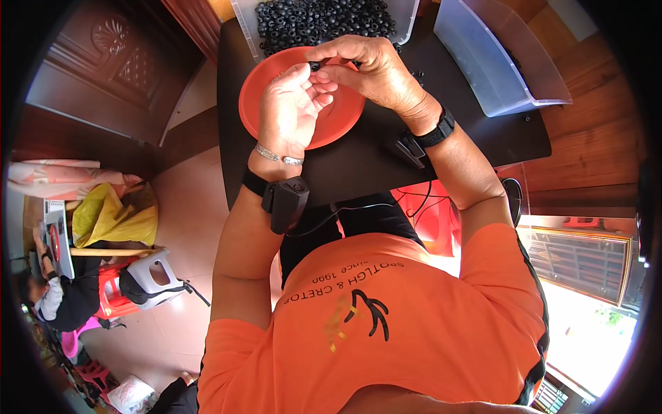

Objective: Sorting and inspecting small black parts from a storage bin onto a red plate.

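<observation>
My left hand is raised over an orange-red plastic bowl, palm turned up and fingers curled. My right hand comes in from the right, its thumb and forefinger pinching. Between the fingertips of both hands is a small black ring-shaped part. Just beyond the bowl, a clear plastic bin holds a heap of similar black parts. Most of the bowl's far side is hidden behind my hands.
On the dark table a translucent bin stands at the right. A few loose black parts lie near my right wrist. A black device sits under my right forearm. Another person sits at the far left.
</observation>
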A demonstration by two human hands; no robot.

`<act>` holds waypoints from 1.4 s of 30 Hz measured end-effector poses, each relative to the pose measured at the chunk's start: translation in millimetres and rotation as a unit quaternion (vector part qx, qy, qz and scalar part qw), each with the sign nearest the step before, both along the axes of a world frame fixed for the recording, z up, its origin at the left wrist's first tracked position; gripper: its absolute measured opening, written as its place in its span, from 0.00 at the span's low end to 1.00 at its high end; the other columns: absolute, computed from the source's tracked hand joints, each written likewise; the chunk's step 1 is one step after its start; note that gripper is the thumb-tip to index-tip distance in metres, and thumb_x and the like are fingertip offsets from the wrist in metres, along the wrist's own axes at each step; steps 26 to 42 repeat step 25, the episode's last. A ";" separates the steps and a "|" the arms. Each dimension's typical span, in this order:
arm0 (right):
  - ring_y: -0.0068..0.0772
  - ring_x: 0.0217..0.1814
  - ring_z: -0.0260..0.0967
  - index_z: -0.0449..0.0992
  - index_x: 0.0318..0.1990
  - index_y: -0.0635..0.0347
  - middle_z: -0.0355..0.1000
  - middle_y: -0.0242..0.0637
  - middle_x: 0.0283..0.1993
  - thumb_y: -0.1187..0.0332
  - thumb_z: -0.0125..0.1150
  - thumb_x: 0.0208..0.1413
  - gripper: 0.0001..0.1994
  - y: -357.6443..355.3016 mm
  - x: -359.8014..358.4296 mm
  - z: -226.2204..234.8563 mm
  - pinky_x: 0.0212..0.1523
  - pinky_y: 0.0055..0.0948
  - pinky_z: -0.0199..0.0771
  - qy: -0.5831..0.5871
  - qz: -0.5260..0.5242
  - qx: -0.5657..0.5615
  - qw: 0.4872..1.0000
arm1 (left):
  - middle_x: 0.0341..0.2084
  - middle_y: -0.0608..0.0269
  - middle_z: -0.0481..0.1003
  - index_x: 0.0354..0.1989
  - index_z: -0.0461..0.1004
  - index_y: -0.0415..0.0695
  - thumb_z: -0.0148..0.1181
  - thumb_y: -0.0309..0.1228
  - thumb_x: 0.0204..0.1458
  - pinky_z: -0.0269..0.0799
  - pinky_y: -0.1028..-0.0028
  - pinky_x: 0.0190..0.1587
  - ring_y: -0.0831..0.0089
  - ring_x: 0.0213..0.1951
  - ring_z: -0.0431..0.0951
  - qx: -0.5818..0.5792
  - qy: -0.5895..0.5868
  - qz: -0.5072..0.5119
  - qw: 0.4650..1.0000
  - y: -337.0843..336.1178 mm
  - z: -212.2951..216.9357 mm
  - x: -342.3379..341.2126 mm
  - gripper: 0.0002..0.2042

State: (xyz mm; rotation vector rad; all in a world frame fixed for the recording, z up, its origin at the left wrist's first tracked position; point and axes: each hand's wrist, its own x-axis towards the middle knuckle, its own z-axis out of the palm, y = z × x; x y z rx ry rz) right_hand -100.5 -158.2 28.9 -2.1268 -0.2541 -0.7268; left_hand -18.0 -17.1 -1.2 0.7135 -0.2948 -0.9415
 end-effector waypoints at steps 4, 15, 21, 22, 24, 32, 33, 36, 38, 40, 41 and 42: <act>0.23 0.38 0.74 0.78 0.43 0.56 0.75 0.32 0.40 0.74 0.66 0.47 0.13 1.3 0.9 4.2 0.36 0.21 0.73 -0.015 -0.054 -0.029 0.998 | 0.30 0.61 0.74 0.37 0.71 0.39 0.51 0.34 0.55 0.68 0.72 0.37 0.69 0.33 0.74 -0.009 0.021 0.004 1.000 1.0 -3.2 2.3 0.10; 0.39 0.31 0.72 0.78 0.36 0.59 0.74 0.40 0.30 0.68 0.62 0.47 0.09 -17.2 9.8 -11.5 0.35 0.31 0.70 0.153 -0.038 -0.201 0.967 | 0.27 0.61 0.74 0.32 0.72 0.40 0.54 0.31 0.53 0.68 0.71 0.35 0.67 0.31 0.75 -0.011 0.063 0.131 0.989 6.8 5.7 18.2 0.07; 0.43 0.31 0.71 0.77 0.32 0.58 0.73 0.42 0.27 0.66 0.61 0.45 0.08 -12.3 11.6 -9.8 0.34 0.35 0.69 0.251 -0.028 -0.272 0.929 | 0.27 0.61 0.74 0.32 0.72 0.40 0.55 0.31 0.53 0.68 0.72 0.36 0.67 0.31 0.74 0.009 0.050 0.136 0.989 6.0 7.4 15.2 0.06; 0.43 0.31 0.71 0.77 0.31 0.59 0.74 0.41 0.27 0.66 0.61 0.44 0.08 -12.5 11.5 -10.6 0.34 0.35 0.69 0.249 -0.021 -0.275 0.929 | 0.27 0.61 0.74 0.32 0.72 0.40 0.55 0.31 0.53 0.68 0.72 0.36 0.67 0.31 0.74 0.009 0.051 0.137 0.989 6.2 7.5 15.1 0.06; 0.43 0.31 0.72 0.77 0.32 0.58 0.74 0.41 0.27 0.66 0.61 0.44 0.09 -13.7 11.5 -13.5 0.34 0.36 0.69 0.236 -0.015 -0.273 0.933 | 0.28 0.60 0.74 0.33 0.72 0.40 0.55 0.31 0.53 0.68 0.72 0.36 0.67 0.31 0.74 0.028 0.055 0.133 0.989 5.5 7.8 15.3 0.07; 0.44 0.32 0.72 0.77 0.33 0.58 0.74 0.41 0.27 0.66 0.61 0.44 0.09 -14.5 11.7 -15.8 0.35 0.36 0.69 0.224 -0.010 -0.270 0.936 | 0.28 0.60 0.74 0.33 0.72 0.40 0.55 0.31 0.53 0.68 0.72 0.36 0.67 0.31 0.74 0.029 0.055 0.134 0.989 5.7 7.9 15.4 0.07; 0.44 0.32 0.72 0.77 0.33 0.58 0.74 0.41 0.27 0.66 0.61 0.44 0.09 -14.5 11.7 -15.8 0.35 0.36 0.69 0.224 -0.010 -0.270 0.936 | 0.28 0.60 0.74 0.33 0.72 0.40 0.55 0.31 0.53 0.68 0.72 0.36 0.67 0.31 0.74 0.029 0.055 0.134 0.989 5.7 7.9 15.4 0.07; 0.44 0.32 0.72 0.77 0.33 0.58 0.74 0.41 0.27 0.66 0.61 0.44 0.09 -14.5 11.7 -15.8 0.35 0.36 0.69 0.224 -0.010 -0.270 0.936 | 0.28 0.60 0.74 0.33 0.72 0.40 0.55 0.31 0.53 0.68 0.72 0.36 0.67 0.31 0.74 0.029 0.055 0.134 0.989 5.7 7.9 15.4 0.07; 0.44 0.32 0.72 0.77 0.33 0.58 0.74 0.41 0.27 0.66 0.61 0.44 0.09 -14.5 11.7 -15.8 0.35 0.36 0.69 0.224 -0.010 -0.270 0.936 | 0.28 0.60 0.74 0.33 0.72 0.40 0.55 0.31 0.53 0.68 0.72 0.36 0.67 0.31 0.74 0.029 0.055 0.134 0.989 5.7 7.9 15.4 0.07; 0.44 0.32 0.72 0.77 0.33 0.58 0.74 0.41 0.27 0.66 0.61 0.44 0.09 -14.5 11.7 -15.8 0.35 0.36 0.69 0.224 -0.010 -0.270 0.936 | 0.28 0.60 0.74 0.33 0.72 0.40 0.55 0.31 0.53 0.68 0.72 0.36 0.67 0.31 0.74 0.029 0.055 0.134 0.989 5.7 7.9 15.4 0.07; 0.44 0.32 0.72 0.77 0.33 0.58 0.74 0.41 0.27 0.66 0.61 0.44 0.09 -14.5 11.7 -15.8 0.35 0.36 0.69 0.224 -0.010 -0.270 0.936 | 0.28 0.60 0.74 0.33 0.72 0.40 0.55 0.31 0.53 0.68 0.72 0.36 0.67 0.31 0.74 0.029 0.055 0.134 0.989 5.7 7.9 15.4 0.07; 0.44 0.32 0.72 0.77 0.33 0.58 0.74 0.41 0.27 0.66 0.61 0.44 0.09 -14.5 11.7 -15.8 0.35 0.36 0.69 0.224 -0.010 -0.270 0.936 | 0.28 0.60 0.74 0.33 0.72 0.40 0.55 0.31 0.53 0.68 0.72 0.36 0.67 0.31 0.74 0.029 0.055 0.134 0.989 5.7 7.9 15.4 0.07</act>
